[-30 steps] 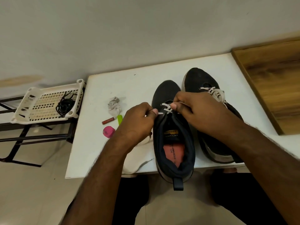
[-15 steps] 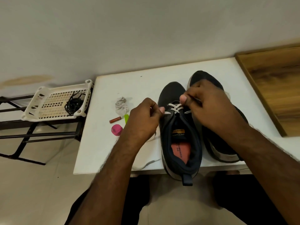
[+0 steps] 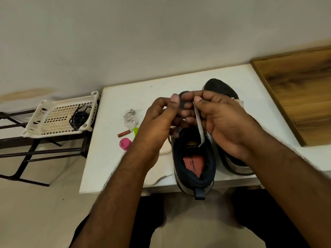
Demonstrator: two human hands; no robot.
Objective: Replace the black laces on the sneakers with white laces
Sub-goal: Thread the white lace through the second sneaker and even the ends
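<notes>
Two dark sneakers stand on the white table point(image 3: 125, 169). The near sneaker point(image 3: 194, 169) has its heel over the front edge and shows a red insole. Behind my right hand the other sneaker point(image 3: 220, 88) is mostly hidden. My right hand point(image 3: 225, 122) pinches a white lace point(image 3: 199, 127) that runs down to the near sneaker's tongue. My left hand point(image 3: 159, 122) is raised beside it with fingers curled against the lace; whether it grips the other end is hidden. The black laces point(image 3: 78, 118) lie bundled in a white basket point(image 3: 44, 113) at the left.
Left of the sneakers lie a crumpled cloth point(image 3: 130, 118), a small reddish tube point(image 3: 123, 133), a green bit point(image 3: 135, 130) and a pink cap point(image 3: 125, 144). The basket rests on a black metal rack point(image 3: 35, 151). A wooden board point(image 3: 300, 93) lies at the right.
Both hands have lifted off the sneaker's eyelets and come together above it, pulling the white lace upward. The view has shifted slightly.
</notes>
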